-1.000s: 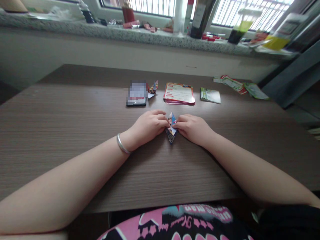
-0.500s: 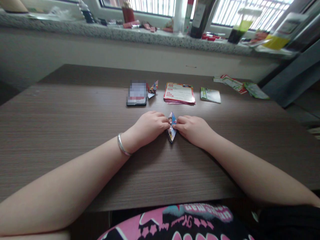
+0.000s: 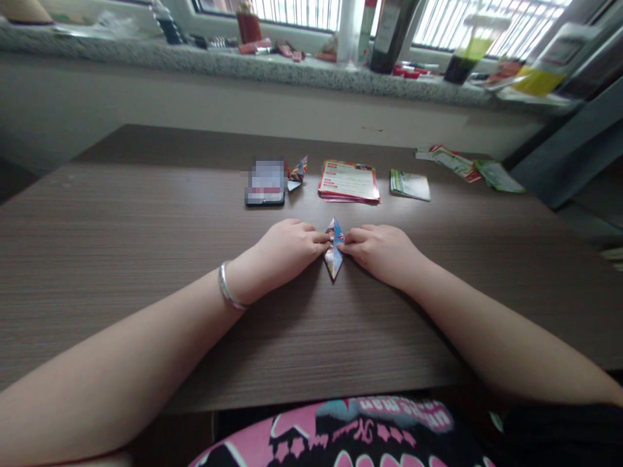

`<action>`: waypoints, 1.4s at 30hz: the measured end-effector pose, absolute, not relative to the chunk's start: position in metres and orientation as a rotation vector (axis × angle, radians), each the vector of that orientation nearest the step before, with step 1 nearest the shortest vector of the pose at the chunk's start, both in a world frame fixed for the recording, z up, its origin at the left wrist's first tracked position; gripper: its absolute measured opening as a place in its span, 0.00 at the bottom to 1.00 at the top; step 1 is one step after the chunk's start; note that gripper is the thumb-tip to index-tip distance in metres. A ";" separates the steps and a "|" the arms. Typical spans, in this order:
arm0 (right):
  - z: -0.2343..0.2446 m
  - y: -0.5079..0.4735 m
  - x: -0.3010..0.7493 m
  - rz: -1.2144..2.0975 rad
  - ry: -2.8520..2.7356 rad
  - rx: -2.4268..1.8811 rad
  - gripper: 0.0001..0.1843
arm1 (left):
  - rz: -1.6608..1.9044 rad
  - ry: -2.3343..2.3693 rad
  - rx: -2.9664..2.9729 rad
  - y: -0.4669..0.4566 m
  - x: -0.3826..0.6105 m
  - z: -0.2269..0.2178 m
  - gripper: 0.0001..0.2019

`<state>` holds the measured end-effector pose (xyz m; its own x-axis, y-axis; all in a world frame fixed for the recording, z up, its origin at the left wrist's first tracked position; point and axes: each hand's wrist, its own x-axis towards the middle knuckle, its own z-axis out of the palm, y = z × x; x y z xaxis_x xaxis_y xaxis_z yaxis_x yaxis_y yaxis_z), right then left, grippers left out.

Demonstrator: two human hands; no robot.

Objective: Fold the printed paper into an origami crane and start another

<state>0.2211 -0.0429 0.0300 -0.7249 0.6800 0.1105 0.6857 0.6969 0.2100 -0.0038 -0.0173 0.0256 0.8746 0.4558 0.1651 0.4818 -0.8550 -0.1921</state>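
A small diamond-shaped piece of folded paper [image 3: 333,261], printed in blue and pale colours with a crease down its middle, lies on the brown table [image 3: 121,259]. My left hand [image 3: 294,246] has its fingertips closed on the paper's left edge. From the other side, my right hand [image 3: 379,251] grips the right edge with thumb and bent fingers. The undersides of both hands are hidden. A bangle [image 3: 228,285] circles my left wrist.
Behind the paper lie a dark-edged device [image 3: 265,185], a colourful folded paper piece [image 3: 298,172], a card stack [image 3: 348,180] and a smaller stack [image 3: 409,185]. Loose printed strips [image 3: 455,163] lie far right. Bottles and small items crowd the granite windowsill [image 3: 302,72].
My left hand has shifted slightly left and down, and its fingers cover less of the paper. The diamond looks flatter now. My right hand has barely moved.
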 end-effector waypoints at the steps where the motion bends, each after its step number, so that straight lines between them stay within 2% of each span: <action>1: 0.030 -0.043 0.222 -0.369 -2.866 -1.159 0.14 | -0.177 -0.710 -2.822 -0.017 -0.005 0.025 0.13; 15: 0.037 -0.051 0.226 -0.142 -2.796 -1.277 0.17 | -0.261 -0.675 -2.891 -0.017 -0.012 0.025 0.14; 26: 0.022 -0.044 0.224 -0.189 -2.743 -1.325 0.29 | -0.340 -0.691 -2.895 -0.024 -0.004 0.027 0.14; 30: 0.009 -0.033 0.231 -0.132 -2.752 -1.250 0.28 | -0.421 -0.675 -2.918 -0.025 -0.003 0.023 0.14; 37: 0.006 -0.025 0.237 0.153 -2.560 -1.218 0.28 | -0.478 -0.699 -2.984 -0.027 -0.004 0.020 0.15; 39: 0.008 -0.025 0.237 0.184 -2.506 -1.185 0.25 | -0.473 -0.714 -3.003 -0.027 -0.003 0.020 0.16; 42: 0.011 -0.026 0.236 0.101 -2.517 -1.109 0.16 | -0.469 -0.749 -3.019 -0.028 -0.002 0.018 0.18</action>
<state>0.2357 -0.0259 0.0111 -0.6127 0.7234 0.3182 0.6957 0.6847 -0.2173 -0.0024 -0.0277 0.0182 0.8421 0.4579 0.2851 0.4566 -0.8865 0.0751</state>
